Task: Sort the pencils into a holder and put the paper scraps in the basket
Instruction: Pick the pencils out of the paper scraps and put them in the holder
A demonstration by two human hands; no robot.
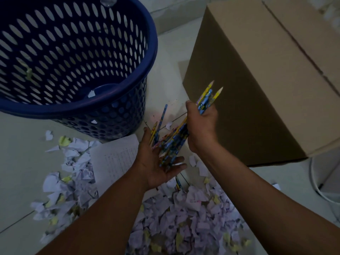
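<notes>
Pencils [174,142], wooden ones patterned in blue and yellow, fill both hands above a pale tiled floor [27,153]. The left hand [158,162] lies palm up with its fingers [177,160] straight and slightly apart, and the lower ends of the bunch rest across the palm. A few thinner pencils stick out past its thumb towards the basket. The right hand [201,124] is just above and to the right, its back to the camera and its fingers clamped round the upper part of the bunch. Two sharpened tips rise out of its grip in front of the box.

A dark blue plastic basket [152,52] with oval holes in its wall stands on the floor at upper left, near the left hand but not touching it. One small white scrap [91,93] lies on its bottom.

A large closed brown cardboard box [257,89] stands at upper right, close behind the right hand.

Crumpled white and yellow paper scraps [184,208] are heaped on the floor under both forearms and spread out to the left. A flat printed white sheet [117,157] lies among them, just in front of the basket. One more pencil [178,184] lies on the floor among the scraps, below the left hand. A white cable [316,181] curves along the floor at the right edge.
</notes>
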